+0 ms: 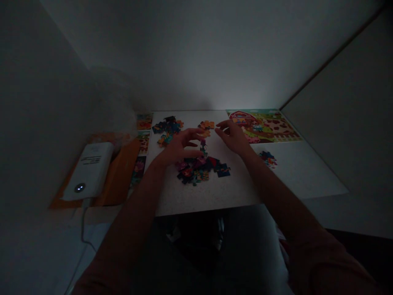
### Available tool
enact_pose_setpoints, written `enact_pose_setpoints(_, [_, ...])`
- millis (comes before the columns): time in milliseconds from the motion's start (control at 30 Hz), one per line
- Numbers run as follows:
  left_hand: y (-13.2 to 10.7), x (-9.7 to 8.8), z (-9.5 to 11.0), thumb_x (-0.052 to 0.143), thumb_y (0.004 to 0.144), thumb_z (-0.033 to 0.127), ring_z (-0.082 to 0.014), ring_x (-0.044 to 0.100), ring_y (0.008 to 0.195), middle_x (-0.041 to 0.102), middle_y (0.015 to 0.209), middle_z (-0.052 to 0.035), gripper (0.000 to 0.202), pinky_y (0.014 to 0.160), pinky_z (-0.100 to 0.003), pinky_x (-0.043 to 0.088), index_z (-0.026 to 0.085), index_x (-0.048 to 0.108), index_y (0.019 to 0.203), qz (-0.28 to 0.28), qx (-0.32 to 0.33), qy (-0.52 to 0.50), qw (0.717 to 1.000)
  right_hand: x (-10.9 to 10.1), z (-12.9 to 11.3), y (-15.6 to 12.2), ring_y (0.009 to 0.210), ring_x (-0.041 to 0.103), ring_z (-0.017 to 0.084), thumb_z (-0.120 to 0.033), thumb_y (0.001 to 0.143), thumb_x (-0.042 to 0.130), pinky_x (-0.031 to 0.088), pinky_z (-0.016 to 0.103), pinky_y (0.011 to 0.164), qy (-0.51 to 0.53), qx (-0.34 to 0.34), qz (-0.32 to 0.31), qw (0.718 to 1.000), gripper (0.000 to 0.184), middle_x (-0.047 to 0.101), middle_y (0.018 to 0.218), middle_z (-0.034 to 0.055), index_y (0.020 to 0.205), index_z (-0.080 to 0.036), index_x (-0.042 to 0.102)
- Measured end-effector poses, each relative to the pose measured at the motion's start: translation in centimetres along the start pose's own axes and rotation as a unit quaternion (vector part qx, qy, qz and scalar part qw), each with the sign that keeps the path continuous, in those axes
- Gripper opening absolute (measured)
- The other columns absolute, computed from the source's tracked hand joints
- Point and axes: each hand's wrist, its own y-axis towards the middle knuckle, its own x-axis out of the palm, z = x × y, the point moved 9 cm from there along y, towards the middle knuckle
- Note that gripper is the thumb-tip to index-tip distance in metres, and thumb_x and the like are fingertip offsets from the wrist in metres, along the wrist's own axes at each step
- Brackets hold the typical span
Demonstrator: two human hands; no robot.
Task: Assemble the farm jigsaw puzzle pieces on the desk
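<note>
My left hand (182, 145) hovers over the white table with its fingers apart, between two heaps of jigsaw pieces. One dark blue and teal heap (168, 126) lies just beyond it; a purple, red and green heap (199, 168) lies nearer to me. My right hand (232, 137) has its fingers parted and curved, with nothing visible in them. Just left of its fingertips is a small cluster of orange jigsaw pieces (207, 125). Another little pile of blue jigsaw pieces (268, 158) sits right of my right forearm.
A farm picture sheet (267, 126) with a red barn lies at the back right. On the left, a white power bank (91, 170) with a cable rests on an orange-brown sheet (123, 174), beside small picture panels (143, 141). A wall (196, 57) rises behind the table (196, 200).
</note>
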Motion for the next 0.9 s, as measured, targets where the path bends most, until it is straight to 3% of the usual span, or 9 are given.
enact_pose_setpoints(67, [-0.2,0.3,0.3,0.105,0.074,0.039,-0.0311,0.074,0.131,0.080,0.135,-0.0102,0.078,0.114,-0.048,0.058,0.031,0.077,0.146,-0.010,0.009,0.076,0.997,1.5,0.8,0.8,0.089,0.073,0.027,-0.058,0.103,0.078,0.061,0.045,0.086,-0.068,0.027,-0.017,0.997,0.043,0.078,0.114,0.0126,0.121,-0.020,0.076])
enact_pose_setpoints(133, [-0.2,-0.1,0.4,0.103,0.077,0.044,-0.0300,0.074,0.127,0.082,0.128,-0.0078,0.069,0.115,-0.048,0.056,0.031,0.080,0.141,0.010,0.014,0.115,0.993,3.0,0.7,0.9,0.100,0.076,0.031,-0.056,0.101,0.081,0.062,0.047,0.093,-0.135,0.035,-0.041,0.989,0.044,0.077,0.124,0.0154,0.125,-0.019,0.078])
enact_pose_setpoints(233, [0.0,-2.4,0.5,0.083,0.096,0.056,-0.0244,0.074,0.105,0.080,0.109,-0.0058,0.040,0.100,-0.041,0.059,0.028,0.083,0.125,0.120,0.022,0.092,0.988,4.1,0.3,0.7,0.120,0.076,0.038,-0.056,0.103,0.080,0.062,0.052,0.103,-0.187,0.043,-0.055,0.980,0.051,0.072,0.140,0.0190,0.137,-0.019,0.078])
enact_pose_setpoints(300, [-0.1,-3.9,0.4,0.074,0.102,0.060,-0.0223,0.072,0.093,0.077,0.101,-0.0050,0.037,0.090,-0.038,0.059,0.027,0.082,0.116,0.192,0.025,0.084,0.977,4.4,0.1,0.6,0.125,0.075,0.039,-0.053,0.105,0.079,0.061,0.055,0.108,-0.192,0.044,-0.058,0.979,0.050,0.070,0.143,0.0196,0.141,-0.020,0.078])
enact_pose_setpoints(433, [-0.5,-5.2,0.4,0.074,0.103,0.057,-0.0237,0.073,0.094,0.078,0.100,-0.0053,0.032,0.092,-0.039,0.059,0.026,0.077,0.108,0.262,0.012,0.184,0.947,4.4,0.6,0.6,0.131,0.073,0.041,-0.051,0.103,0.080,0.059,0.059,0.114,-0.175,0.050,-0.057,0.982,0.049,0.068,0.146,0.0221,0.139,-0.018,0.077])
enact_pose_setpoints(567, [-0.9,-5.2,0.0,0.079,0.100,0.041,-0.0347,0.075,0.119,0.080,0.118,-0.0107,0.021,0.118,-0.058,0.050,0.025,0.081,0.113,0.261,-0.063,0.391,0.880,4.3,1.5,0.9,0.129,0.074,0.041,-0.048,0.096,0.085,0.057,0.062,0.116,-0.141,0.054,-0.055,0.987,0.048,0.067,0.147,0.0219,0.132,-0.019,0.077])
enact_pose_setpoints(667, [-1.2,-5.0,-0.8,0.084,0.097,0.042,-0.0463,0.063,0.143,0.077,0.139,-0.0146,0.034,0.126,-0.070,0.039,0.027,0.084,0.128,0.230,-0.127,0.486,0.833,4.4,2.5,1.1,0.106,0.076,0.033,-0.045,0.088,0.089,0.060,0.056,0.106,-0.059,0.059,-0.057,0.995,0.044,0.076,0.133,0.0148,0.123,-0.023,0.072])
enact_pose_setpoints(767, [-1.4,-4.6,-1.2,0.084,0.097,0.049,-0.0508,0.056,0.149,0.072,0.153,-0.0156,0.049,0.126,-0.075,0.036,0.030,0.081,0.142,0.204,-0.137,0.515,0.821,4.5,2.6,1.5,0.089,0.069,0.024,-0.047,0.087,0.087,0.060,0.043,0.090,0.084,0.029,-0.047,0.995,0.046,0.080,0.120,0.0081,0.122,-0.026,0.067])
enact_pose_setpoints(900, [-1.5,-4.6,-1.1,0.080,0.100,0.052,-0.0498,0.056,0.148,0.073,0.152,-0.0143,0.043,0.127,-0.076,0.032,0.032,0.083,0.138,0.209,-0.134,0.520,0.817,4.0,1.2,1.6,0.084,0.063,0.019,-0.057,0.093,0.082,0.058,0.037,0.082,0.179,-0.039,-0.038,0.982,0.038,0.076,0.116,0.0061,0.116,-0.027,0.074])
